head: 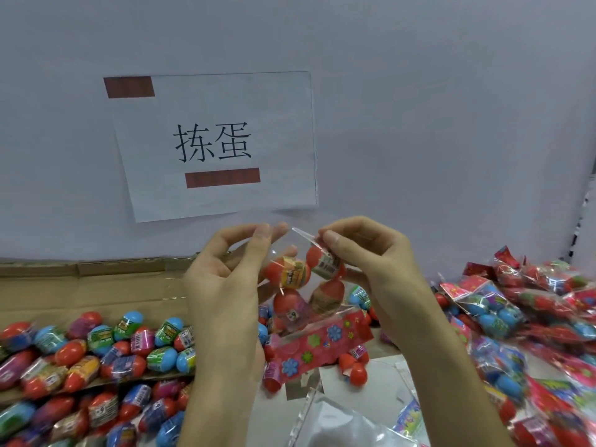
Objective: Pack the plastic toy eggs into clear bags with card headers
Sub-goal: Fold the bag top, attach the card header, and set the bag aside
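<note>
A pale wall with a paper sign backs the table. Above its middle, the clear bag holds four eggs, with its flowered header card hanging down. The left hand and right hand pinch its upper film edge; pulling that edge taut and level would likely close it cleanly. Loose eggs cover the cardboard at the left, and packed bags heap at the right edge.

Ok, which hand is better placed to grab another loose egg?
Left, probably. Both pinch the clear plastic bag, but the left hand is beside the pile of loose red and blue plastic eggs; the right hand is nearer the packed bags.
</note>
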Motion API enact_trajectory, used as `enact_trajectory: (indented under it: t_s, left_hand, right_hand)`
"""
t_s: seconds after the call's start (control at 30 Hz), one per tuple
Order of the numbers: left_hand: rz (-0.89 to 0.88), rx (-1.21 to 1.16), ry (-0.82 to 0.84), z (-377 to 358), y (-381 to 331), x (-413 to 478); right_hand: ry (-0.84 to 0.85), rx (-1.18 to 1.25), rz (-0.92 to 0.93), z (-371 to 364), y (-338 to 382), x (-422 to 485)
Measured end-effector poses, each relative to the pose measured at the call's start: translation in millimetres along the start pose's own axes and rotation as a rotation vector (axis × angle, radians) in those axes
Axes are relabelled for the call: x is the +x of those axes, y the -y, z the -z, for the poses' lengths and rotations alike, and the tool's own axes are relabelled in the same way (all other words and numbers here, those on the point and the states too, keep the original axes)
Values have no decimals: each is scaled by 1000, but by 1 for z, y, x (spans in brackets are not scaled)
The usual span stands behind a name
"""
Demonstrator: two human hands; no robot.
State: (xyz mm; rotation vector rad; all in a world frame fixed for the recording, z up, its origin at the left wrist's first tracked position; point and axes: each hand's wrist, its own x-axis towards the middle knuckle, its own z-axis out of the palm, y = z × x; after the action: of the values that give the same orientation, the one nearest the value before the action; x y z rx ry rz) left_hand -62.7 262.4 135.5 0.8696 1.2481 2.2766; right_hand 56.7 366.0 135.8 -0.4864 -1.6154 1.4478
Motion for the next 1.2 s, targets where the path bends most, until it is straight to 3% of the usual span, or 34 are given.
enact_trajectory:
  t_s: [0.23,0.37,0.5,0.8,1.07,1.2]
  left_hand:
    - [54,-221,56,0,1,1]
    - [115,-158,234,-5,-2,5]
    - [146,-148,305,-6,3,-1]
    - [207,-376,202,-12,3,-7]
    - [261,-385,318,-12,4,-10]
    - [290,-440,166,-17,8,-9]
  right_hand:
    - [33,264,1,0,5,-2]
    - [-66,345,3,-2,5,0]
    - [-85,306,28,-2,9,-2]
    - [23,356,60,-3,12,-4]
    - [-45,409,74,-6,13,-3]
    - [-62,381,62,-7,12,-2]
